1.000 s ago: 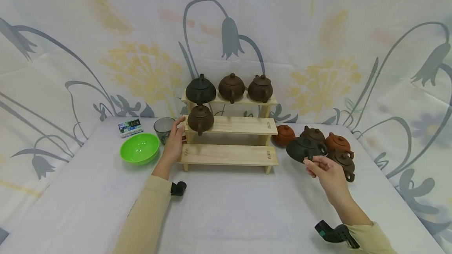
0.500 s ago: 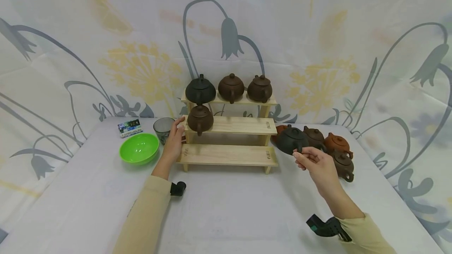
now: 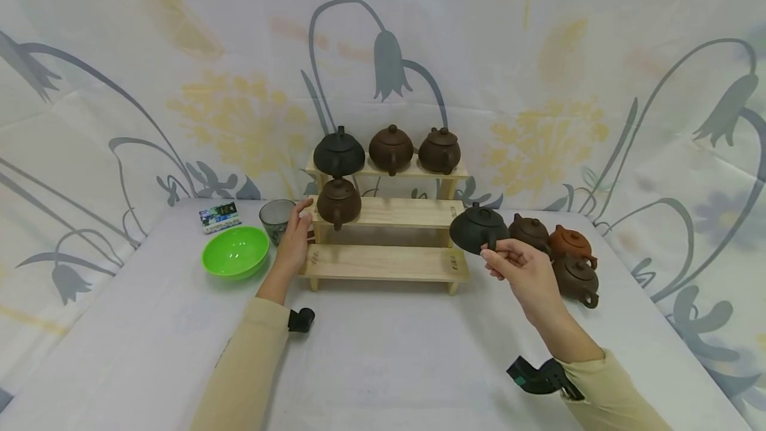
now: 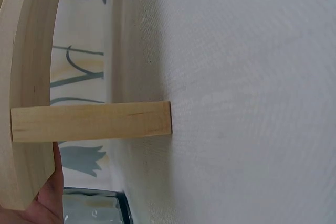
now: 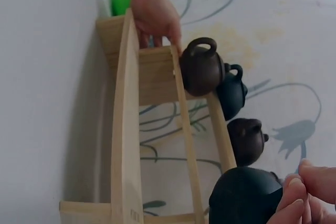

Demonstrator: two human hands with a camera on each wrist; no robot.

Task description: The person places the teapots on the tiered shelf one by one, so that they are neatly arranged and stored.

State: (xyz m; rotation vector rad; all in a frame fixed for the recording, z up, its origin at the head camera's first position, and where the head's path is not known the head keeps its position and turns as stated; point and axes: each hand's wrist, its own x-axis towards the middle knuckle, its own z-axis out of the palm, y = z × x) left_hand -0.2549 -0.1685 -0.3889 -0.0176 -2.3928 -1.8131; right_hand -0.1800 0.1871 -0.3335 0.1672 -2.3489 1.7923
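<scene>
My right hand (image 3: 529, 281) pinches a black teapot (image 3: 475, 228) by its handle, holding it up at the right end of the middle shelf of a three-tier wooden rack (image 3: 389, 263). In the right wrist view this teapot (image 5: 244, 195) hangs beside the rack's near end. My left hand (image 3: 293, 241) grips the rack's left end at the middle shelf; the rack hides part of its fingers. One brown teapot (image 3: 338, 201) stands at the left of the middle shelf. On the top shelf stand a black teapot (image 3: 339, 153) and two brown ones (image 3: 391, 148).
Brown teapots (image 3: 529, 231) and a reddish one (image 3: 570, 243) stand grouped on the table right of the rack. To the left are a green bowl (image 3: 236, 253), a grey glass cup (image 3: 276, 218) and a small printed box (image 3: 219, 217). A patterned cloth (image 3: 455, 32) hangs behind.
My right hand has carried the black teapot left and up, from over the grouped teapots to the right end of the middle shelf. The left hand stays on the rack.
</scene>
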